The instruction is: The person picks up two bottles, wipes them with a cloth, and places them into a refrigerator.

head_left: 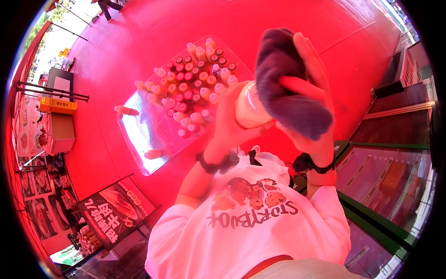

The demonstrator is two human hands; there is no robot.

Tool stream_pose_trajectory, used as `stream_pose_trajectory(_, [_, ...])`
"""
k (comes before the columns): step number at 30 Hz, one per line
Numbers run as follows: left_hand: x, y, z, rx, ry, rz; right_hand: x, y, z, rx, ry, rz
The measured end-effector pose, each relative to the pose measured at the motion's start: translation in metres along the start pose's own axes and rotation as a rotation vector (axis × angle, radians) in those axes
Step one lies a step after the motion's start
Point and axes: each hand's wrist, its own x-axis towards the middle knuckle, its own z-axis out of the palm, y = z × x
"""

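My left hand grips a rounded bottle or jar with pale contents, held up in front of my chest. A dark, fuzzy cloth is in my right hand, and it covers the bottle's far end and hides it. Beyond my left hand a transparent-topped table bears a dense group of small capped bottles. Some are pale, others orange or dark. Apart from that group, one orange bottle is near the table's left edge and another near its front edge.
Glass-fronted cabinets with green frames stand close on my right. To the left are a printed food sign, a boxy cabinet and a yellow box. A person's legs show at the far upper left. The floor looks red.
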Motion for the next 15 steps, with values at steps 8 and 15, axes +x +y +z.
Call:
stream_pose_trajectory(8, [0.011, 0.019, -0.014, 0.308, 0.083, 0.179, 0.001, 0.007, 0.009, 0.009, -0.144, 0.006])
stream_pose_trajectory(15, [-0.002, 0.0, -0.003, -0.025, 0.126, 0.045, -0.004, 0.016, 0.025, 0.049, -0.024, -0.042])
